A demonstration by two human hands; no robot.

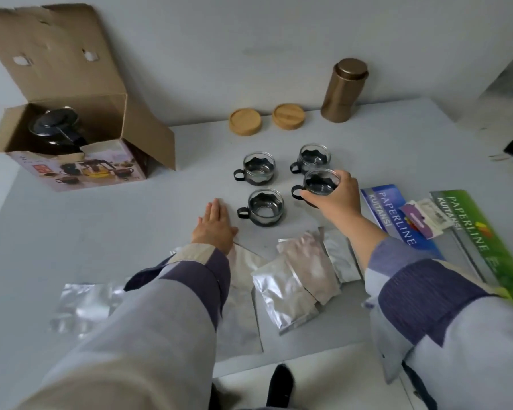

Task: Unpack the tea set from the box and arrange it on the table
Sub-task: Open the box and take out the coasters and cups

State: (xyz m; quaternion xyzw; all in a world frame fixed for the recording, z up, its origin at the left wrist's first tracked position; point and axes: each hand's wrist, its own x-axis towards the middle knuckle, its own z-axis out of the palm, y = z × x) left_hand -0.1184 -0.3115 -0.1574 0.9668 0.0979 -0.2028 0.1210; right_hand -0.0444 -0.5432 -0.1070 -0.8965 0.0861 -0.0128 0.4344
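Note:
An open cardboard box stands at the far left of the table with a dark glass teapot still inside. Three glass cups with black holders sit on the table: one at the back left, one at the back right and one at the front left. My right hand grips another glass cup at the front right of the group. Flat on the table, my left hand rests with fingers straight, just left of the front cup.
Two round wooden coasters and a bronze canister stand at the back. Several silver foil pouches lie near the front edge. Blue and green receipt books lie at the right.

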